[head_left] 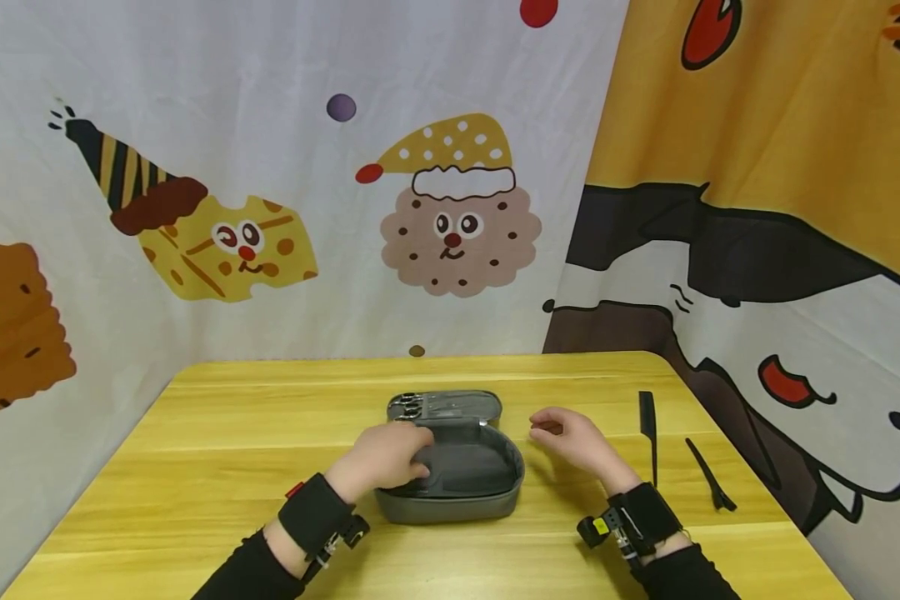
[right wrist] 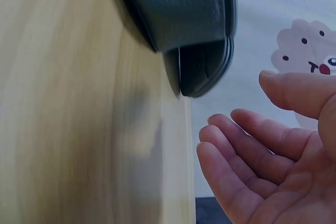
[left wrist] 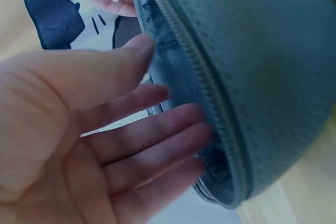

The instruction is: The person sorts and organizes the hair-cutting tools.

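A grey zippered case (head_left: 450,510) stands on the table with its lid (head_left: 474,405) folded back. Scissors (head_left: 408,406) and other slim tools, too small to tell apart, sit in the lid. My left hand (head_left: 386,456) is at the left side of the case, its fingers over the opening. In the left wrist view, the thumb and fingers are apart beside the zipper (left wrist: 202,72), with nothing between them. To the right of the case hovers my right hand (head_left: 573,437), fingers slightly bent and holding nothing. The case (right wrist: 178,9) also shows above that hand in the right wrist view.
A black tail comb (head_left: 647,417) and a black hair clip (head_left: 708,475) lie to the right of my right hand. The wooden table (head_left: 217,467) ends at the back against a printed curtain (head_left: 270,150). Both wrists wear black bands with small cameras.
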Tool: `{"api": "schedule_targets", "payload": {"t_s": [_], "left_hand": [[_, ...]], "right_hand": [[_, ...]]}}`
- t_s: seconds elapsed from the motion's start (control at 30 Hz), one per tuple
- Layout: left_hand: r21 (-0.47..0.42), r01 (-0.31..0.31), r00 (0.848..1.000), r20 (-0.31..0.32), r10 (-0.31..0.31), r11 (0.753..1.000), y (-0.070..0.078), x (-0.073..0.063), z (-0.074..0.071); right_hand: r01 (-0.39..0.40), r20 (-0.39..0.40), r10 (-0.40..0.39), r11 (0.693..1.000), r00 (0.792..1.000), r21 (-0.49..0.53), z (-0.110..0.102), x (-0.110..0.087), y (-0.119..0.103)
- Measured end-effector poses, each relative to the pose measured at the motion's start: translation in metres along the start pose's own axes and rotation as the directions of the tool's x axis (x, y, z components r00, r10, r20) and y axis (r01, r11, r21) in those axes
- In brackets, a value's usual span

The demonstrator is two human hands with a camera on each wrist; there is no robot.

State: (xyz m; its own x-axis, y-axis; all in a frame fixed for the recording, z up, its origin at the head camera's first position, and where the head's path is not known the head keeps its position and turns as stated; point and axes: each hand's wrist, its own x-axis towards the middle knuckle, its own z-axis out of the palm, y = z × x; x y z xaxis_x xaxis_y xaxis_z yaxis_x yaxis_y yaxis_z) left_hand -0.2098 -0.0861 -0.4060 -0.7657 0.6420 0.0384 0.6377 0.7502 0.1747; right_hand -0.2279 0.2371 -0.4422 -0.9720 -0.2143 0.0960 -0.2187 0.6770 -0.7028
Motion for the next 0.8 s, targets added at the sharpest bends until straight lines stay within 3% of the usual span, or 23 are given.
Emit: {"api": "schedule_targets", "payload": {"t_s": [0.17, 0.37, 0.5, 0.8], "left_hand": [[-0.014, -0.02, 0.981, -0.192, 0.017, 1.0, -0.007, -0.004, 0.004], [-0.095, 0.044, 0.944, -0.321, -0.072, 0.995, -0.013, -0.008, 0.008], [-0.112, 0.108, 0.932, -0.336, -0.14, 0.988, -0.018, -0.01, 0.01], [-0.148, 0.229, 0.923, -0.282, -0.263, 0.962, -0.025, -0.014, 0.012]], "right_hand": [[0.002, -0.024, -0.002, 1.0, 1.0, -0.02, -0.009, -0.004, 0.004], [0.013, -0.088, -0.018, 0.998, 0.996, -0.062, -0.018, -0.008, 0.009], [0.012, -0.124, -0.026, 0.994, 0.992, -0.107, -0.026, -0.01, 0.015], [-0.028, -0.156, 0.009, 0.992, 0.988, -0.124, -0.046, -0.017, 0.028]]}}
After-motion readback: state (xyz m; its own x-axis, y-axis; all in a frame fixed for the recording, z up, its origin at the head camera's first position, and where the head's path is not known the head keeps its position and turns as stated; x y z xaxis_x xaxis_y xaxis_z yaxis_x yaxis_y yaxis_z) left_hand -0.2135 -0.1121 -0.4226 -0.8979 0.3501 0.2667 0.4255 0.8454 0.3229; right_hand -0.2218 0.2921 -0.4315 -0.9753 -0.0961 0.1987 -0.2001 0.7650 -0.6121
